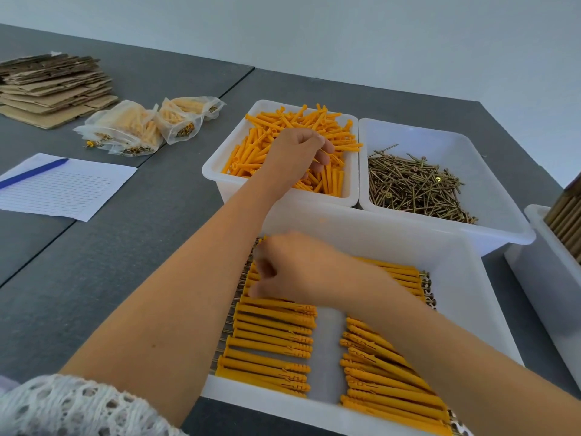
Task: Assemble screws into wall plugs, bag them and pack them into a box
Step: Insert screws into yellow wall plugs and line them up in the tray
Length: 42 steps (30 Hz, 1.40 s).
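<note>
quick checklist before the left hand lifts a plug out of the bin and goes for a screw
1. Left hand has a plug: ok, fingers curled round loose plugs in the plug bin.
2. Exactly one plug taken: cannot tell, fingers hide it.
3. Screws available: ok, screw bin beside it holds a pile.
4. Right hand free for a screw: cannot tell, blurred over the left row of the tray.
5. Room in tray: ok, bare strip between the two rows.
</note>
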{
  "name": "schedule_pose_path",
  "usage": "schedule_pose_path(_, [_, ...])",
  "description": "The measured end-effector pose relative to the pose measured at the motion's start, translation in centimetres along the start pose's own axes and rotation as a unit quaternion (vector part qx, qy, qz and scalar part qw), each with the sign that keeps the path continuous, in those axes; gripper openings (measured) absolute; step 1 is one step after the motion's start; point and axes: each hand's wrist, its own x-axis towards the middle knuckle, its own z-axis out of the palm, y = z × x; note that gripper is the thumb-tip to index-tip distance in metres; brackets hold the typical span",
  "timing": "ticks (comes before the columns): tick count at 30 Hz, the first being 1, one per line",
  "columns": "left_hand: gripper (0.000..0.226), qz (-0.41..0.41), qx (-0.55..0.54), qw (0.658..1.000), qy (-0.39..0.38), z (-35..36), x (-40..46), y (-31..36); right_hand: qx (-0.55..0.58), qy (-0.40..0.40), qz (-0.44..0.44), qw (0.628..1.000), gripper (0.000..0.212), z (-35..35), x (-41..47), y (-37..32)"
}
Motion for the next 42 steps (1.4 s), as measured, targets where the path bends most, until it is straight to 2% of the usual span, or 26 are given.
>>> schedule_pose_path(2, [0.033, 0.003, -0.007, 1.000, -0.001, 0.0, 0.0, 0.1, 0.041, 0.088, -0.008, 0.995, 0.032, -2.4, -0.2, 1.3])
schedule_pose_path(3, [0.033, 0.006, -0.018, 1.000, -0.001, -0.1, -0.1, 0.1, 0.097, 0.141, -0.005, 0.985, 0.030, -3.6, -0.5, 2.0])
schedule_pose_path(5, [0.031, 0.012, -0.030, 0.999, 0.009, 0.0, 0.0, 0.1, 0.209, 0.253, 0.021, 0.944, 0.029, -5.4, -1.1, 4.0])
schedule_pose_path(6, [0.031, 0.012, -0.023, 1.000, 0.012, 0.0, 0.1, 0.0, 0.221, 0.312, 0.043, 0.923, 0.030, -6.1, -1.4, 5.3])
schedule_pose_path(8, [0.034, 0.007, 0.000, 1.000, 0.009, 0.1, 0.1, -0.1, 0.170, 0.409, 0.113, 0.889, 0.027, -6.6, -1.8, 8.2])
schedule_pose_path(10, [0.035, 0.003, 0.011, 1.000, 0.006, 0.0, 0.2, -0.2, 0.111, 0.455, 0.196, 0.862, 0.024, -6.4, -2.2, 11.1])
schedule_pose_path(12, [0.035, 0.002, 0.013, 1.000, 0.006, 0.0, 0.3, -0.3, 0.080, 0.432, 0.263, 0.859, 0.020, -5.7, -2.6, 13.7])
schedule_pose_path(15, [0.034, 0.010, 0.030, 0.999, 0.015, 0.1, 0.1, -0.3, 0.065, 0.258, 0.353, 0.897, 0.022, -4.7, -2.6, 16.3])
schedule_pose_path(17, [0.032, 0.033, 0.069, 0.997, 0.024, 0.4, -0.2, -0.4, 0.078, 0.148, 0.366, 0.915, 0.034, -4.8, -2.4, 16.5])
schedule_pose_path(20, [0.026, 0.075, 0.186, 0.980, 0.011, 0.9, -0.6, -0.5, 0.071, 0.069, 0.346, 0.933, 0.047, -5.3, -2.1, 15.7])
schedule_pose_path(22, [0.022, 0.079, 0.273, 0.958, -0.025, 1.3, -0.6, -0.7, 0.080, 0.077, 0.336, 0.935, 0.047, -5.2, -2.2, 15.5])
schedule_pose_path(25, [0.036, 0.060, 0.368, 0.923, -0.099, 1.5, 0.0, -0.9, 0.103, 0.094, 0.325, 0.935, 0.037, -5.2, -2.4, 15.2])
schedule_pose_path(27, [0.045, 0.041, 0.370, 0.914, -0.162, 1.4, 0.3, -0.7, 0.116, 0.081, 0.312, 0.939, 0.037, -5.3, -2.4, 14.8])
schedule_pose_path(30, [0.041, 0.011, 0.327, 0.915, -0.234, 1.4, 0.3, -0.6, 0.120, 0.085, 0.291, 0.946, 0.035, -5.2, -2.2, 14.9])
schedule_pose_path(34, [0.028, 0.012, 0.309, 0.922, -0.233, 1.3, 0.2, -0.5, 0.128, 0.098, 0.285, 0.945, 0.040, -5.1, -2.1, 15.1])
schedule_pose_path(38, [0.027, 0.011, 0.302, 0.924, -0.234, 1.3, 0.2, -0.4, 0.125, 0.161, 0.275, 0.940, 0.045, -4.7, -2.0, 15.3])
schedule_pose_path(42, [0.022, 0.024, 0.262, 0.949, -0.173, 1.3, 0.0, -0.7, 0.083, 0.225, 0.288, 0.927, 0.052, -4.5, -1.6, 14.9])
